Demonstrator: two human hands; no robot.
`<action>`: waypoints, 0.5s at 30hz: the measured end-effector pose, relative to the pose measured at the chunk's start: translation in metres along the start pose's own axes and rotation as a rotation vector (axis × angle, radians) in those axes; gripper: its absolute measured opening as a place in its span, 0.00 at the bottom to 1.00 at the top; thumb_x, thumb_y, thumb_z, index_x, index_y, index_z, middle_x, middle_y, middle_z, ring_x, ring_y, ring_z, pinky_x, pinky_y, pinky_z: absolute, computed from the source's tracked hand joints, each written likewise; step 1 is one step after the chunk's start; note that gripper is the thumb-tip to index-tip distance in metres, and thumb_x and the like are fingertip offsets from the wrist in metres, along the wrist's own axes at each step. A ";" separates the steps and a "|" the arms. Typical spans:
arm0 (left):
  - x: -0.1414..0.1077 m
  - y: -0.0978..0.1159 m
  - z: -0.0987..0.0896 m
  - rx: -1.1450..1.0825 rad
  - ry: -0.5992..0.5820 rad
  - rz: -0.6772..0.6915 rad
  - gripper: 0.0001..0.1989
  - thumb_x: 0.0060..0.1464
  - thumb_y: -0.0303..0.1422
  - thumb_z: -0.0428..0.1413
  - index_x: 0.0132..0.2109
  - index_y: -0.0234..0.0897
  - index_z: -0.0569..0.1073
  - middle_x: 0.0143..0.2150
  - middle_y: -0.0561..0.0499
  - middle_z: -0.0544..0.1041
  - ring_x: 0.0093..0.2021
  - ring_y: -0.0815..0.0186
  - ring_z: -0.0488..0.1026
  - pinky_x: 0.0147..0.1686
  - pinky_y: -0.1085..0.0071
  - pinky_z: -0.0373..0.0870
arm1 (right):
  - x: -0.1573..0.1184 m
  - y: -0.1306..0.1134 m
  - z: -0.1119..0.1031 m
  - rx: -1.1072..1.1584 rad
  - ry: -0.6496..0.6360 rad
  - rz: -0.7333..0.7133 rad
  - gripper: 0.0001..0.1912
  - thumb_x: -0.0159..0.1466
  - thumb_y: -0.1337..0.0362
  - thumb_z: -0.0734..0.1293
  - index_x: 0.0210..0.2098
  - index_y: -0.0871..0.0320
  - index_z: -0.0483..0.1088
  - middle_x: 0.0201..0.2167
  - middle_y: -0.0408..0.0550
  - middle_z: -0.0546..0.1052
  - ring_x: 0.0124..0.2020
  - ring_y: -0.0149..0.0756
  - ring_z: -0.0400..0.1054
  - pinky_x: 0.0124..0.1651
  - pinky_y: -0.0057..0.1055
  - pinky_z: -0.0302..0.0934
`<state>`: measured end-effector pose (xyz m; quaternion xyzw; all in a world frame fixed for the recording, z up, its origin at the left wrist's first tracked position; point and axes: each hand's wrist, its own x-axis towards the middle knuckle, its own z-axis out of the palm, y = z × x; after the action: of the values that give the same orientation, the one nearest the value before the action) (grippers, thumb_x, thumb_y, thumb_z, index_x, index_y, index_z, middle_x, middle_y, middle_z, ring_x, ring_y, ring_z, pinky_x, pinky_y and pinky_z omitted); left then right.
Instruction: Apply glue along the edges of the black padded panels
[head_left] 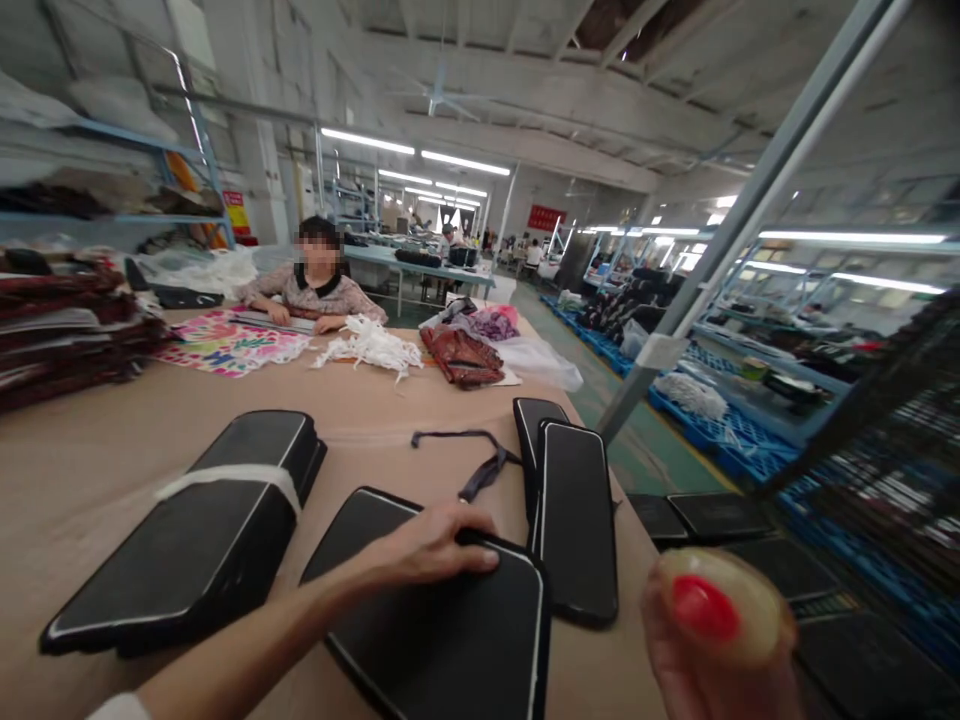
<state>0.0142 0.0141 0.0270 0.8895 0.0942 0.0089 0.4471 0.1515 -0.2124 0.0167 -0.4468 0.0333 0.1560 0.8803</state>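
Note:
My left hand (439, 545) reaches across a flat black panel with rounded corners and white piping (442, 640), gripping it at its far edge. The thumb lies on top and the other fingers are partly hidden. At the lower right, my right hand (675, 660) is blurred and closed around a pale yellowish, rounded object with a red spot (750, 610), whose kind I cannot make out. Just right of the held panel, similar black panels (574, 520) lie overlapping. A dark fabric strip (487, 475) lies beyond my left hand.
To the left sits a black panel stack (142, 560) bound with a white band (240, 475). Across the brown-covered table (360, 430), a person (319, 280) sits near white strips (371, 345) and folded reddish-brown material (461, 355). A slanted metal post (675, 320) rises at the right edge.

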 end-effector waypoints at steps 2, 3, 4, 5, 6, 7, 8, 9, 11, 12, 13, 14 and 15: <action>-0.002 0.008 -0.007 0.032 -0.038 0.041 0.13 0.51 0.39 0.52 0.42 0.38 0.72 0.37 0.53 0.73 0.39 0.65 0.68 0.38 0.74 0.60 | 0.002 -0.005 0.005 0.050 -0.036 0.003 0.18 0.52 0.48 0.65 0.39 0.48 0.69 0.48 0.37 0.68 0.48 0.36 0.62 0.40 0.30 0.66; -0.003 0.011 -0.009 0.048 -0.054 0.057 0.13 0.51 0.39 0.52 0.42 0.38 0.73 0.38 0.52 0.73 0.39 0.65 0.68 0.39 0.74 0.60 | 0.002 -0.007 0.008 0.038 -0.061 -0.014 0.19 0.52 0.48 0.65 0.40 0.49 0.69 0.47 0.38 0.69 0.48 0.36 0.62 0.42 0.30 0.65; -0.005 0.014 -0.011 0.064 -0.074 0.075 0.13 0.51 0.38 0.53 0.42 0.38 0.73 0.38 0.51 0.74 0.39 0.65 0.68 0.39 0.74 0.60 | 0.004 -0.008 0.010 0.020 -0.085 -0.026 0.19 0.53 0.49 0.65 0.42 0.49 0.68 0.47 0.39 0.69 0.49 0.36 0.61 0.44 0.31 0.64; -0.006 0.016 -0.012 0.078 -0.098 0.097 0.13 0.51 0.38 0.53 0.42 0.38 0.73 0.38 0.51 0.74 0.40 0.65 0.68 0.39 0.75 0.61 | 0.005 -0.009 0.010 0.000 -0.099 -0.030 0.21 0.53 0.49 0.65 0.43 0.50 0.68 0.47 0.40 0.69 0.49 0.36 0.61 0.47 0.31 0.62; -0.007 0.017 -0.013 0.094 -0.123 0.124 0.13 0.51 0.37 0.53 0.42 0.38 0.73 0.38 0.51 0.74 0.39 0.65 0.68 0.39 0.75 0.61 | 0.008 -0.009 0.010 -0.021 -0.105 -0.026 0.22 0.52 0.48 0.65 0.44 0.50 0.67 0.47 0.41 0.70 0.49 0.37 0.61 0.49 0.33 0.60; -0.007 0.018 -0.014 0.112 -0.146 0.156 0.12 0.51 0.36 0.53 0.43 0.38 0.73 0.38 0.51 0.75 0.39 0.65 0.69 0.39 0.75 0.61 | 0.011 -0.008 0.008 -0.050 -0.109 -0.022 0.23 0.52 0.49 0.65 0.45 0.50 0.66 0.47 0.42 0.69 0.50 0.38 0.60 0.52 0.35 0.57; -0.007 0.018 -0.015 0.129 -0.169 0.191 0.12 0.52 0.36 0.53 0.43 0.38 0.73 0.38 0.50 0.75 0.39 0.65 0.69 0.40 0.75 0.61 | 0.015 -0.008 0.006 -0.089 -0.116 -0.020 0.25 0.52 0.49 0.65 0.47 0.50 0.65 0.49 0.42 0.68 0.51 0.39 0.59 0.54 0.37 0.54; -0.007 0.018 -0.016 0.143 -0.191 0.225 0.12 0.53 0.35 0.52 0.43 0.38 0.73 0.38 0.50 0.75 0.39 0.66 0.70 0.40 0.75 0.61 | 0.019 -0.007 0.004 -0.132 -0.131 -0.025 0.26 0.52 0.50 0.65 0.48 0.49 0.64 0.50 0.42 0.67 0.52 0.39 0.58 0.56 0.39 0.51; -0.005 0.018 -0.018 0.159 -0.244 0.280 0.12 0.53 0.35 0.52 0.43 0.38 0.73 0.38 0.49 0.76 0.39 0.66 0.70 0.40 0.75 0.61 | 0.027 -0.006 0.000 -0.202 -0.171 -0.060 0.26 0.51 0.54 0.66 0.50 0.49 0.62 0.49 0.44 0.68 0.52 0.39 0.58 0.57 0.40 0.48; -0.004 0.018 -0.019 0.159 -0.278 0.299 0.12 0.53 0.35 0.52 0.43 0.37 0.73 0.39 0.49 0.76 0.38 0.66 0.71 0.39 0.75 0.62 | 0.030 -0.006 0.000 -0.219 -0.202 -0.074 0.26 0.51 0.55 0.66 0.49 0.49 0.62 0.47 0.45 0.69 0.51 0.40 0.59 0.56 0.41 0.49; -0.004 0.019 -0.020 0.157 -0.313 0.315 0.12 0.52 0.35 0.53 0.43 0.36 0.73 0.39 0.48 0.76 0.38 0.66 0.71 0.38 0.76 0.62 | 0.032 -0.006 0.001 -0.224 -0.235 -0.082 0.27 0.50 0.56 0.67 0.49 0.50 0.63 0.46 0.46 0.70 0.49 0.41 0.61 0.55 0.41 0.51; -0.003 0.020 -0.021 0.157 -0.346 0.329 0.12 0.52 0.35 0.53 0.43 0.35 0.73 0.38 0.48 0.76 0.37 0.66 0.72 0.37 0.77 0.63 | 0.033 -0.007 0.004 -0.219 -0.274 -0.082 0.28 0.48 0.57 0.69 0.49 0.51 0.63 0.44 0.48 0.71 0.48 0.42 0.62 0.53 0.42 0.54; -0.002 0.021 -0.022 0.159 -0.373 0.341 0.12 0.52 0.34 0.54 0.43 0.35 0.74 0.38 0.48 0.77 0.37 0.67 0.72 0.36 0.77 0.63 | 0.033 -0.007 0.008 -0.211 -0.317 -0.077 0.30 0.46 0.58 0.70 0.48 0.52 0.64 0.44 0.49 0.71 0.46 0.44 0.63 0.51 0.42 0.57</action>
<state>0.0133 0.0187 0.0576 0.9110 -0.1408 -0.0874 0.3776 0.1846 -0.2019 0.0205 -0.5075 -0.1397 0.1931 0.8280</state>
